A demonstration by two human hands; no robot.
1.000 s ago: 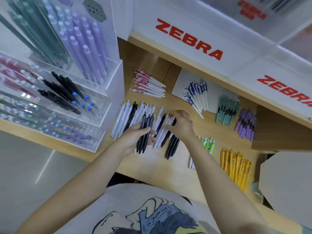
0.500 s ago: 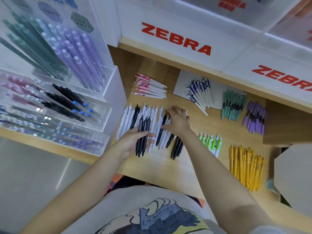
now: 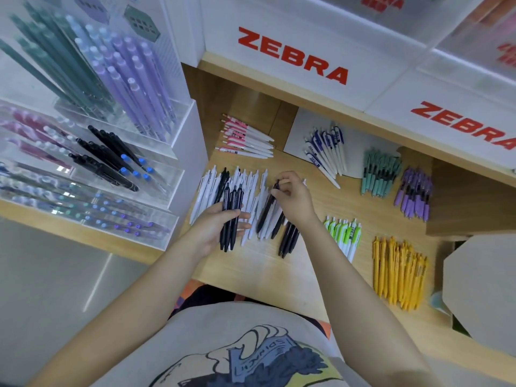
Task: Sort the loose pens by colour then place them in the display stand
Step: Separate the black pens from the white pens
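A mixed row of white and black pens (image 3: 252,191) lies on the wooden counter (image 3: 265,272). My left hand (image 3: 216,229) holds a bundle of black pens (image 3: 231,216) upright over the row's left part. My right hand (image 3: 293,201) pinches the top end of a single black pen (image 3: 268,206) and lifts it out of the white ones. A few more black pens (image 3: 289,238) lie just below my right wrist. The clear acrylic display stand (image 3: 92,152) rises on the left, holding teal, purple and black pens in tiers.
Sorted groups lie on the counter: pink-white pens (image 3: 245,139), blue-white pens (image 3: 325,152), teal pens (image 3: 378,174), purple pens (image 3: 414,192), green-white pens (image 3: 344,233), yellow pens (image 3: 398,270). A grey board (image 3: 480,283) sits at the right. White ZEBRA shelving (image 3: 293,57) overhangs the back.
My right hand rose from lying flat on the row and now pinches one black pen by its top. My left hand keeps its black bundle. The view shifted slightly.
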